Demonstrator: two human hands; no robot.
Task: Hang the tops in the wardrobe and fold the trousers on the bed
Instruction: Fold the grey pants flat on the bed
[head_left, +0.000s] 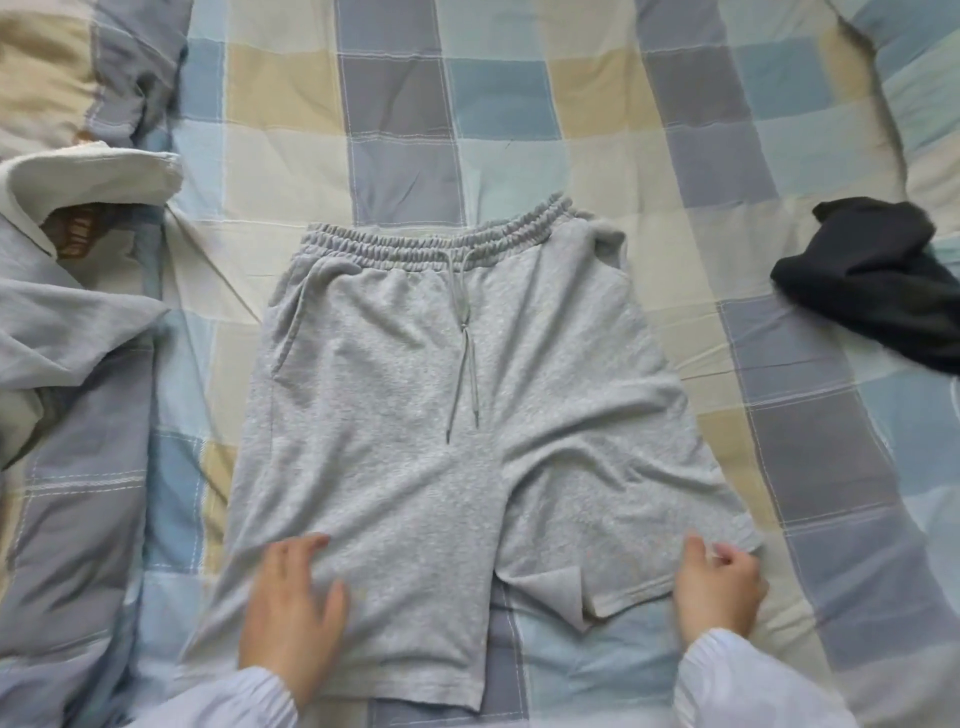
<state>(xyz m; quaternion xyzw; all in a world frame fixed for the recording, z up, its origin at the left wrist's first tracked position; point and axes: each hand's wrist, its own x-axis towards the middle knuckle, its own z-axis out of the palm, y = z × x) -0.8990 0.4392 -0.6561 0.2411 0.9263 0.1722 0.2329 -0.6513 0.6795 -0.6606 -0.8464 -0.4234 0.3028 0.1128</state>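
Shorts, one grey pair, under flat left hand; right hand pinches one hem.

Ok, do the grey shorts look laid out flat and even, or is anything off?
Mostly flat, but the grey shorts are uneven: the leg by the right hand is bunched, with its hem turned up near the crotch, so it looks shorter than the leg under the left hand. The top right waistband corner is rumpled too.

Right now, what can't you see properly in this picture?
- Dark garment: head view, cut off by the right edge, so its type is unclear.
- Right hand: motion-blurred; its grip on the grey shorts is unclear.
- Shorts' left leg hem: partly hidden under the left hand.
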